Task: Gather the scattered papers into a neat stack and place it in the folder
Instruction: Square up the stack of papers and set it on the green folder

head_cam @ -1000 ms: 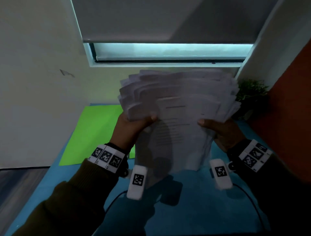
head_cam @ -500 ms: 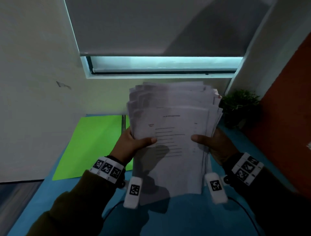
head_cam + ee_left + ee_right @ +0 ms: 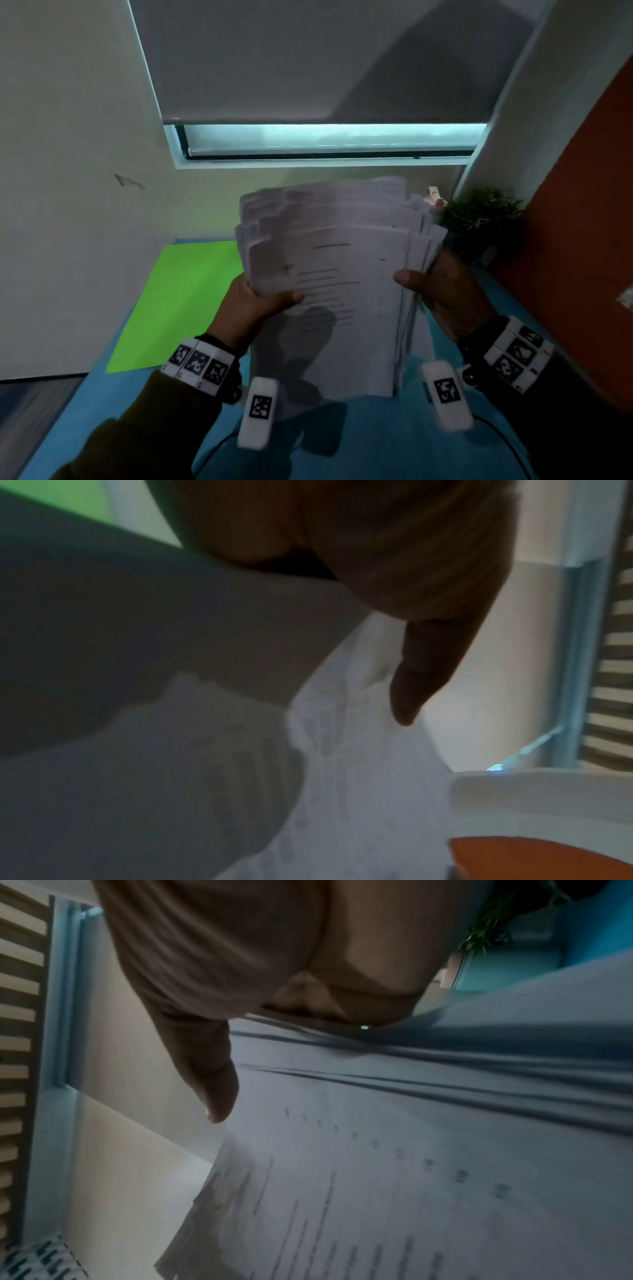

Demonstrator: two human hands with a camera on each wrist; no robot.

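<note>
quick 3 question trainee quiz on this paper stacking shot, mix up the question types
1. True or false: the papers lie flat on the table.
2. Which hands grip the papers: A left hand only, B right hand only, C both?
3. Fill in: the green folder lies to the ___ of the papers.

Key
1. False, they are held upright.
2. C
3. Left

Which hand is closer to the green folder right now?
Left. The left hand grips the paper stack's left edge, just beside the green folder lying on the blue table. The right hand grips the stack's right edge, on the far side from the folder.
</note>
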